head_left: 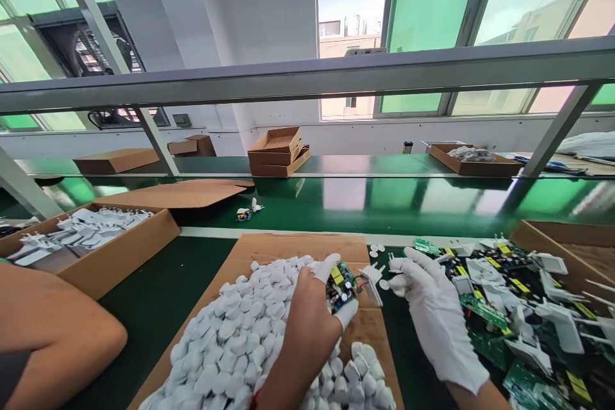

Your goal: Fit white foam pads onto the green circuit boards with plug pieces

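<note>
My left hand, with white covers on its thumb and fingertip, grips a small circuit board by its edges. The board carries a yellow component, and wires join it to a white plastic piece at its right. Beside that piece is my right hand in a white glove, its thumb and fingers drawn together. Whatever lies between those fingertips is too small to make out. Under my left hand spreads a heap of small white plastic caps on a cardboard sheet. A few white discs lie near my right fingertips.
Many circuit boards with white plastic pieces are piled at the right, beside a cardboard box. At the left, another box holds white parts, near another person's elbow. One board lies farther back, below a metal rail.
</note>
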`<action>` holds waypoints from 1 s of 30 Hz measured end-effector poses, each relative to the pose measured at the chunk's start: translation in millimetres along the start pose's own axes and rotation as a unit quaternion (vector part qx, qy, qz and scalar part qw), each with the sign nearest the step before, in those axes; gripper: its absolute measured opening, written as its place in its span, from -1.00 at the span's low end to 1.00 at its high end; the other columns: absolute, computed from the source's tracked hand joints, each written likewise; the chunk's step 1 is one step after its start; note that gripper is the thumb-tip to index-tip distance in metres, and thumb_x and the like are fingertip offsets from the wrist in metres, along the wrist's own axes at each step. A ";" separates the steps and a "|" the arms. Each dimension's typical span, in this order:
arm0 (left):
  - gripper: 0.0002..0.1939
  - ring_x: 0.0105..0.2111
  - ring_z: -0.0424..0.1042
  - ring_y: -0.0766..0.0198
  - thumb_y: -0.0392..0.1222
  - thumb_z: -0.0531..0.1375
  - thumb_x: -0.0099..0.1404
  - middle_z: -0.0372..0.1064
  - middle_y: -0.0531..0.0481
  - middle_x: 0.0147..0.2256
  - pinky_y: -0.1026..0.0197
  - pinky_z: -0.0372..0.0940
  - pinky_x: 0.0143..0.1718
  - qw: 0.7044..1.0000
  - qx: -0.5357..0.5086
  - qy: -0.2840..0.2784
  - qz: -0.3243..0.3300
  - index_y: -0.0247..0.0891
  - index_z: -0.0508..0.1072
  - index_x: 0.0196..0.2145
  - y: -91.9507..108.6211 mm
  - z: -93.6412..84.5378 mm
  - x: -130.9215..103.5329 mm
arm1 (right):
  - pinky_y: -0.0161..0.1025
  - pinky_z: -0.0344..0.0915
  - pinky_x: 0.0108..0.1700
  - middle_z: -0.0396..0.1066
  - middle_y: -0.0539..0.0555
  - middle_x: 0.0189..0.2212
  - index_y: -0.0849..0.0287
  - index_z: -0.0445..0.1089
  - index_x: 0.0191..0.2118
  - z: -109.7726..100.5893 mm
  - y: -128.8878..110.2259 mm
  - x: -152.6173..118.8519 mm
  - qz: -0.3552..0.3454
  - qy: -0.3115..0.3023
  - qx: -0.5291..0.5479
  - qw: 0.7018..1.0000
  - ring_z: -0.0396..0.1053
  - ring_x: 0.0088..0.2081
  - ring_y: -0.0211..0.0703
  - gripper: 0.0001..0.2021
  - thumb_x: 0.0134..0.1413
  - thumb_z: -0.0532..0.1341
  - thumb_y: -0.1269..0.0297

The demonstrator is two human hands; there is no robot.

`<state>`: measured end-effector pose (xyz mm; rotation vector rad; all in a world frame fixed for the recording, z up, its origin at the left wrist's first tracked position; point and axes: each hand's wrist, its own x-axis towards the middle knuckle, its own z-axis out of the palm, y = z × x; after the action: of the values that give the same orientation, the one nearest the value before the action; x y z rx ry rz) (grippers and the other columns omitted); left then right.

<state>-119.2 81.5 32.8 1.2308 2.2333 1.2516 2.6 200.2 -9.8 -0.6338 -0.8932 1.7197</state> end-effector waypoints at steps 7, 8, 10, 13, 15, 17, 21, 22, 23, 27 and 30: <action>-0.29 -0.14 0.32 0.01 -0.33 0.23 0.01 0.32 -0.19 -0.15 0.03 0.24 -0.06 0.987 0.094 -0.110 0.070 -0.26 0.26 0.16 -3.1 3.3 0.2 | -0.20 0.48 -0.22 0.51 0.08 -0.20 0.09 0.45 -0.18 -4.1 -16.6 -0.9 -0.127 -0.060 -0.081 0.987 0.53 -0.31 -0.14 -0.68 -0.16 0.37 0.30; -0.23 -0.17 0.34 0.04 -0.32 0.24 0.01 0.32 -0.18 -0.15 0.06 0.26 -0.09 0.987 0.072 -0.130 0.066 -0.24 0.19 0.20 -2.3 2.7 0.4 | -0.17 0.47 -0.17 0.49 0.09 -0.15 0.08 0.48 -0.21 -6.6 -14.6 -0.5 -0.148 -0.096 -0.118 0.977 0.52 -0.27 -0.11 -0.71 -0.18 0.37 0.34; -0.13 -0.28 0.38 0.12 -0.28 0.27 0.00 0.36 -0.12 -0.19 0.12 0.30 -0.19 0.984 0.026 -0.167 0.051 -0.19 0.07 0.26 -0.4 0.9 -0.4 | -0.15 0.44 -0.09 0.50 0.10 -0.13 0.06 0.51 -0.24 -11.5 -10.8 -0.5 -0.181 -0.163 -0.206 0.948 0.51 -0.20 -0.08 -0.72 -0.19 0.33 0.39; -0.11 -0.32 0.38 0.16 -0.27 0.27 0.02 0.37 -0.09 -0.20 0.16 0.31 -0.24 0.982 0.008 -0.177 0.067 -0.13 0.02 0.28 0.6 -0.6 -3.5 | -0.13 0.39 -0.02 0.53 0.13 -0.17 0.09 0.50 -0.13 -15.0 -9.9 -3.1 -0.175 -0.217 -0.325 0.904 0.48 -0.13 -0.04 -0.66 -0.14 0.27 0.41; -0.14 -0.26 0.37 0.15 -0.27 0.26 0.04 0.35 -0.10 -0.16 0.15 0.30 -0.18 0.980 0.010 -0.167 0.106 -0.11 0.02 0.27 -0.7 -0.1 -5.6 | -0.12 0.39 -0.01 0.53 0.15 -0.16 0.13 0.47 -0.08 -14.2 -13.2 -6.0 -0.160 -0.237 -0.366 0.885 0.47 -0.12 -0.03 -0.63 -0.10 0.24 0.38; -0.16 -0.19 0.36 0.16 -0.29 0.24 0.06 0.34 -0.10 -0.11 0.17 0.29 -0.13 0.977 -0.004 -0.163 0.137 -0.11 0.02 0.27 -2.6 1.1 -6.5 | -0.13 0.40 -0.03 0.55 0.15 -0.19 0.15 0.48 -0.10 -11.8 -18.4 -8.3 -0.150 -0.261 -0.391 0.870 0.49 -0.15 -0.04 -0.66 -0.07 0.23 0.36; -0.19 -0.18 0.37 0.18 -0.32 0.23 0.06 0.35 -0.09 -0.10 0.21 0.29 -0.12 0.974 -0.018 -0.162 0.158 -0.14 0.06 0.25 -2.9 2.1 -6.0 | -0.12 0.39 -0.02 0.55 0.14 -0.20 0.19 0.50 -0.10 -7.3 -28.3 -9.1 -0.122 -0.289 -0.432 0.845 0.49 -0.16 -0.01 -0.65 -0.08 0.22 0.36; -0.19 -0.22 0.38 0.19 -0.31 0.23 0.06 0.36 -0.08 -0.14 0.22 0.30 -0.16 0.974 -0.019 -0.164 0.152 -0.16 0.06 0.25 -1.9 1.8 -5.8 | -0.09 0.38 0.00 0.54 0.15 -0.15 0.20 0.49 -0.07 -6.7 -30.1 -8.6 -0.114 -0.297 -0.429 0.845 0.48 -0.12 0.02 -0.62 -0.09 0.23 0.36; -0.19 -0.28 0.38 0.21 -0.31 0.24 0.05 0.37 -0.06 -0.18 0.22 0.31 -0.21 0.976 -0.021 -0.166 0.143 -0.18 0.06 0.25 -0.7 1.2 -5.8 | -0.06 0.35 0.03 0.52 0.16 -0.11 0.19 0.48 -0.04 -6.3 -31.5 -8.0 -0.103 -0.305 -0.420 0.849 0.46 -0.08 0.05 -0.60 -0.09 0.24 0.34; -0.14 -0.38 0.36 0.26 -0.27 0.27 0.03 0.38 0.00 -0.26 0.25 0.32 -0.29 0.977 -0.044 -0.175 0.114 -0.19 0.02 0.26 3.0 -1.2 -7.5 | 0.05 0.34 0.04 0.55 0.13 -0.17 0.09 0.56 -0.17 -5.6 -32.2 -6.0 -0.055 -0.294 -0.348 0.888 0.49 -0.12 0.09 -0.70 -0.06 0.27 0.16; -0.15 -0.28 0.39 0.21 -0.25 0.29 0.05 0.40 -0.04 -0.15 0.23 0.31 -0.18 0.970 -0.069 -0.168 0.163 -0.16 0.03 0.25 4.0 -1.1 -9.8 | 0.03 0.39 -0.04 0.58 0.13 -0.29 0.07 0.59 -0.35 -4.0 -30.3 -7.3 -0.042 -0.272 -0.285 0.918 0.52 -0.22 0.07 -0.81 -0.18 0.35 0.19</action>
<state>-112.0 74.1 35.3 1.6609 1.7246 1.1769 24.8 199.5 12.4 -0.4731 -1.8293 1.5740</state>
